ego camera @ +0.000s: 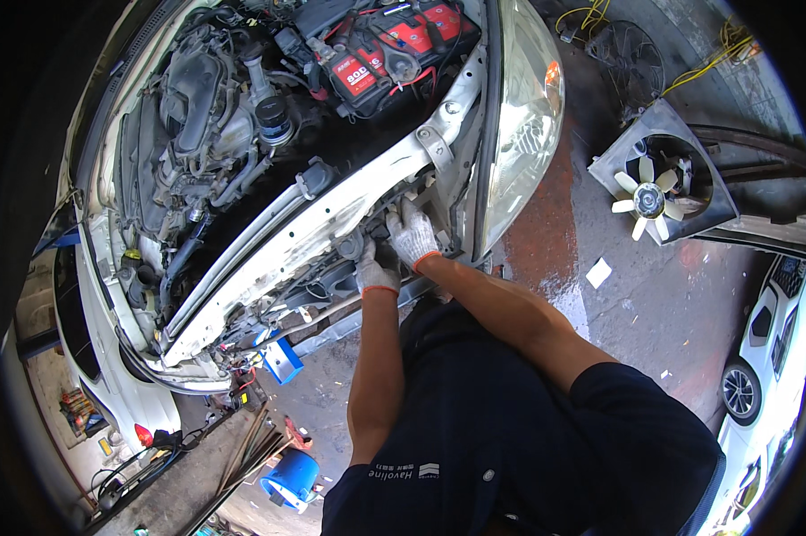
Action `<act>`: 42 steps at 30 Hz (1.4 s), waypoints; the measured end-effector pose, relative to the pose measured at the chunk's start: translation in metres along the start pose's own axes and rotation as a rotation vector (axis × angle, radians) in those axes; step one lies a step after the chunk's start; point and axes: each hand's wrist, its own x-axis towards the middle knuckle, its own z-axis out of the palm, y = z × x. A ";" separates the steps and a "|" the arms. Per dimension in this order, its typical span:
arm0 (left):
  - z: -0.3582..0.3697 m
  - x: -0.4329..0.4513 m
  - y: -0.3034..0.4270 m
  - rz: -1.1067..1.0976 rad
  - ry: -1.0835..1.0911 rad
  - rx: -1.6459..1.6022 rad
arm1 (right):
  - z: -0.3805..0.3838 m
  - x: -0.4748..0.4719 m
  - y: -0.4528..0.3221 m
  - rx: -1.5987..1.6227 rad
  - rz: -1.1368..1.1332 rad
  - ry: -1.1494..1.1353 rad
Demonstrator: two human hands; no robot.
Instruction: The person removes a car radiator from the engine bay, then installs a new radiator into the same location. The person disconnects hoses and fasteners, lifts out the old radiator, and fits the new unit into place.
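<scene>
Both hands wear white knit gloves with orange cuffs and reach into the front of a car, just below its white radiator support panel (292, 234). My left hand (378, 273) is beside a round dark part (350, 247), perhaps a horn, its fingertips partly hidden. My right hand (413, 234) lies a little higher and to the right, fingers bent down among dark parts behind the headlight (525, 127). What either hand touches is hidden. Beyond the panel, the engine bay shows a red and black battery (359, 70), an oil filter (273, 119) and the engine (192, 100).
At the right, a fan shroud (694, 218) with a pale-bladed fan (648, 199) lies on the floor near a black fan (627, 57) and yellow cable (704, 63). A white car (764, 362) stands beyond. Lower left are a blue box (282, 360), blue bucket (292, 474) and metal bars (252, 449).
</scene>
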 end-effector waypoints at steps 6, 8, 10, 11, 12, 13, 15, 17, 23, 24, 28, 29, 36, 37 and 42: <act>0.010 -0.018 0.003 -0.044 -0.119 -0.122 | -0.001 -0.002 -0.003 -0.019 -0.028 0.025; 0.013 -0.020 0.004 -0.048 -0.125 -0.103 | 0.000 -0.002 -0.002 -0.021 -0.031 0.037; 0.013 -0.018 0.005 -0.047 -0.069 -0.032 | 0.001 -0.001 -0.002 -0.044 -0.044 0.075; 0.012 -0.017 0.005 -0.039 -0.057 -0.030 | 0.001 -0.001 -0.001 -0.037 -0.049 0.074; 0.011 -0.016 0.005 -0.030 -0.045 -0.027 | 0.001 -0.001 -0.002 -0.029 -0.054 0.072; 0.010 -0.015 0.005 -0.036 0.015 -0.011 | 0.001 -0.001 -0.002 -0.020 -0.058 0.071; 0.009 -0.013 0.004 -0.055 -0.116 -0.094 | 0.000 -0.001 -0.002 -0.010 -0.034 0.051; 0.010 -0.014 0.003 -0.052 -0.148 -0.087 | 0.000 -0.001 -0.002 -0.004 -0.027 0.043; 0.021 -0.023 0.001 0.039 -0.021 0.011 | 0.002 -0.002 0.002 0.014 -0.055 0.045; 0.022 -0.025 0.001 0.038 -0.085 -0.029 | 0.002 -0.001 0.003 0.005 -0.051 0.043; 0.022 -0.024 -0.001 -0.020 -0.111 -0.062 | 0.003 0.000 0.003 0.016 -0.060 0.072; 0.021 -0.023 -0.001 0.006 -0.064 -0.027 | 0.003 0.001 0.003 0.028 -0.041 0.047; 0.014 -0.015 0.002 -0.003 -0.110 -0.065 | -0.004 0.000 -0.003 0.092 -0.011 0.008; 0.015 -0.017 0.002 -0.006 -0.108 -0.047 | -0.004 -0.001 -0.004 0.114 -0.002 0.004; 0.023 -0.026 -0.004 0.070 -0.024 -0.028 | -0.002 -0.003 -0.003 0.031 -0.048 0.061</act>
